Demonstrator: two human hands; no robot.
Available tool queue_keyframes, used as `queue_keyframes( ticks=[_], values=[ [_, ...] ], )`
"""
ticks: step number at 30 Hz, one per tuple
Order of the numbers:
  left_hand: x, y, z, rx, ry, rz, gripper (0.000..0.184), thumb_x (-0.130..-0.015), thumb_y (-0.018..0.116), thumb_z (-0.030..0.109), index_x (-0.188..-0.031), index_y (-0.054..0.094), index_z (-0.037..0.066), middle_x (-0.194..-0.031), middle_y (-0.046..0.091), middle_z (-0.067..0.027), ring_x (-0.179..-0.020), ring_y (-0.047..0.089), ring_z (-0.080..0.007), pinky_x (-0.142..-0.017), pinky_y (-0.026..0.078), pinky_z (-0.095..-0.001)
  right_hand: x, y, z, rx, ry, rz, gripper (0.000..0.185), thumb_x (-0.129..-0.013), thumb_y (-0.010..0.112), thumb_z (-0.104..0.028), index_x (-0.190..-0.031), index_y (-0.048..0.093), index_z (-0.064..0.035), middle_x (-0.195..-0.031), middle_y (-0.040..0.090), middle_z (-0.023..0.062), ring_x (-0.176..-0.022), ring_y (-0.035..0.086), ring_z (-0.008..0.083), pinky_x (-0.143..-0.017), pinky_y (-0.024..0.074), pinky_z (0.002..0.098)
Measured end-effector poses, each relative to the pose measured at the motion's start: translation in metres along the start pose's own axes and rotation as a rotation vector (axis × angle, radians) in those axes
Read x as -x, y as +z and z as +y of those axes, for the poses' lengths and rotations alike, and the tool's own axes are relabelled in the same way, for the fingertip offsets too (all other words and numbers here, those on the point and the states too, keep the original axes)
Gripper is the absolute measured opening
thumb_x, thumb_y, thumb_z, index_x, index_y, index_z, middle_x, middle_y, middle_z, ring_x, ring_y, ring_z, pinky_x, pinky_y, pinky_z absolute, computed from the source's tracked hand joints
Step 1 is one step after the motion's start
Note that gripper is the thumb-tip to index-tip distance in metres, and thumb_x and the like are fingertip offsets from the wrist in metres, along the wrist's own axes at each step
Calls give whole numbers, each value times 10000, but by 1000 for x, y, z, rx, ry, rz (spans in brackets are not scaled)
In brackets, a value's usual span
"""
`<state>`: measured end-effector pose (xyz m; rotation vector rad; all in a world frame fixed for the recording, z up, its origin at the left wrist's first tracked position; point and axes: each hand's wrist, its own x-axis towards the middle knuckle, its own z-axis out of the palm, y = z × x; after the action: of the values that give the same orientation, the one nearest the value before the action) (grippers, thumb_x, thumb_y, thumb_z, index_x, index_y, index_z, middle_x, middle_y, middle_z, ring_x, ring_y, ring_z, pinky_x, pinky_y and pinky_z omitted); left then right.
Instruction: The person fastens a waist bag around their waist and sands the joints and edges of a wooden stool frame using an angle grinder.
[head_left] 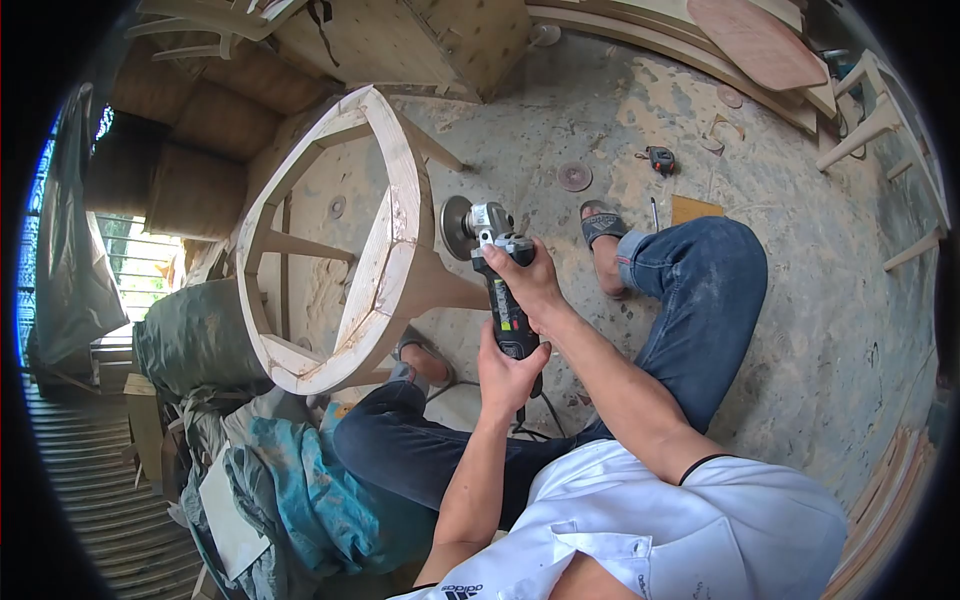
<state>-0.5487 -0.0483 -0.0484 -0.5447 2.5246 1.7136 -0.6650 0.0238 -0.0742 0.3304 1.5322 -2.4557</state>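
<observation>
My right hand (525, 280) is wrapped around the front of a black angle grinder (504, 310), thumb near its metal head. Lower down, my left hand (510, 368) grips the rear of the grinder's body. A round sanding disc (457, 228) on the grinder faces the side of a pale wooden frame (405, 210). A narrow gap seems to separate disc and wood; contact is hard to tell. The frame, many-sided with tapered legs (435, 145), stands tipped on its side to the left, partly in front of my left foot.
A power cord (550, 415) runs down by my lap. On the dusty floor lie a tape measure (660, 160), a worn disc (575, 176) and a pen-like tool (655, 214). Boards (690, 60) lie at the back right, another wooden frame (880, 125) at right, crumpled tarps (320, 490) at left.
</observation>
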Motion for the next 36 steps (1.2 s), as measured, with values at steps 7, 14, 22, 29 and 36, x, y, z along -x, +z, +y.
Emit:
queue_keyframes(
  ticks=[7, 14, 22, 29, 36],
  values=[
    [-10, 5, 13, 83, 26, 78, 498, -742, 817, 120, -1113, 497, 29, -890, 610, -33, -725, 588, -96, -634, 487, -262, -13, 16, -20, 130, -104, -109, 591, -794, 869, -413, -1110, 552, -27, -876, 631, 50, -785, 626, 119, -672, 532, 285],
    [-3, 10, -7, -6, 6, 84, 536, -722, 832, 160, -1120, 499, 25, -892, 608, -36, -730, 580, -108, -649, 492, -275, -3, 4, -2, 55, 18, -73, 602, -796, 860, -434, -1100, 558, -11, -925, 644, 69, -777, 628, 127, -670, 541, 295],
    [-9, 5, 7, 41, 31, 48, 505, -726, 817, 127, -1098, 489, 34, -877, 608, -30, -696, 582, -99, -614, 485, -267, -7, 6, -16, -22, -11, -113, 664, -754, 882, -476, -1096, 567, -2, -955, 649, 83, -826, 620, 139, -713, 528, 300],
    [-5, 10, -3, 76, 53, 96, 491, -736, 795, 93, -1107, 478, 39, -834, 600, -19, -644, 580, -92, -574, 476, -257, -6, 9, -14, 119, -54, -135, 618, -783, 868, -439, -1097, 548, -14, -871, 664, 85, -726, 657, 147, -638, 559, 296],
    [0, 17, -1, 106, -15, 80, 512, -736, 829, 141, -1100, 487, 33, -853, 616, -29, -665, 589, -98, -587, 482, -272, -6, -1, -6, 115, 35, -108, 664, -753, 871, -463, -1106, 581, 19, -964, 660, 98, -845, 633, 155, -738, 537, 315]
  ],
)
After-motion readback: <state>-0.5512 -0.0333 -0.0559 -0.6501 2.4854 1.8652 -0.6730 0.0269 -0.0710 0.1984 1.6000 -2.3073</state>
